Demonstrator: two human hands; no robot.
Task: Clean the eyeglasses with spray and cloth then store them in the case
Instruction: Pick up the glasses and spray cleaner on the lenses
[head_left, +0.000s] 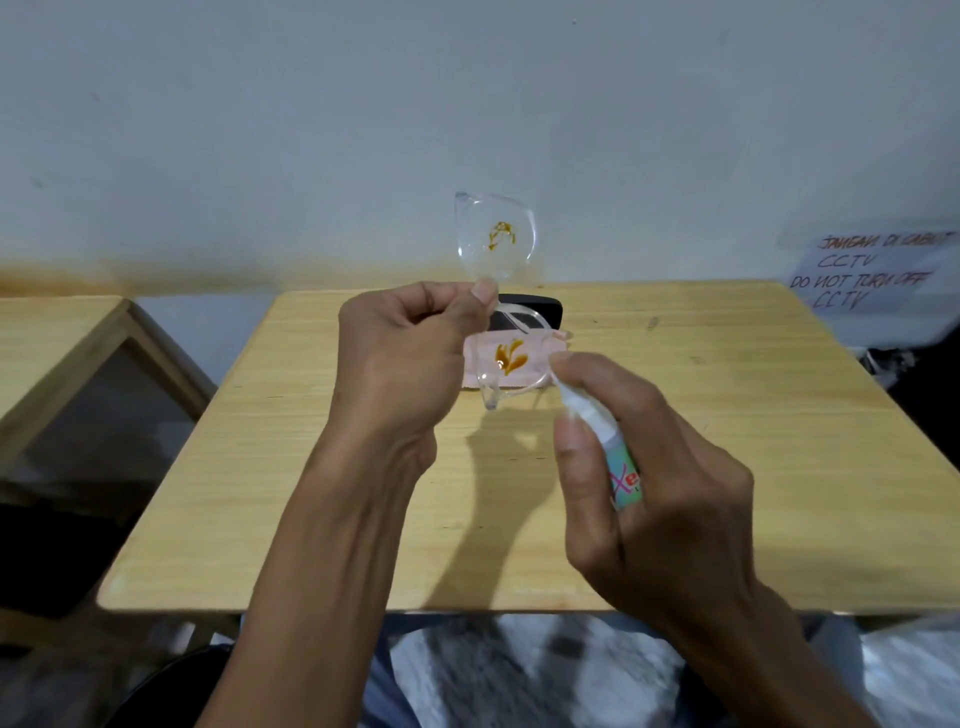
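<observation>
The eyeglasses (496, 291) have a clear frame and are held up above the far middle of the tabletop (727, 415), turned on end so that one lens stands above the other. Each lens carries an orange-brown smear: one on the upper lens (498, 236), seen against the wall, and one on the lower lens (511, 356). The left hand (410, 353) pinches the frame at the bridge between the two lenses, thumb and forefinger closed on it in a narrow grip. The right hand (654, 467) is wrapped around a small spray bottle (602, 436), its grip closed on the labelled body, with the forefinger resting on top of the white nozzle. The nozzle end lies just beside the lower lens and points toward it.

Behind the lower lens a pink cloth (480, 364) lies flat on the tabletop, near the far edge. Just past it, against the far edge, sits a black case (540, 309), partly hidden by the glasses and the left thumb; whether it is open cannot be told. Both hands cast a shadow on the wood toward the near edge.

A second wooden table (57, 343) stands to the left, apart from the first. On the wall at the right hangs a handwritten paper sign (867, 275).
</observation>
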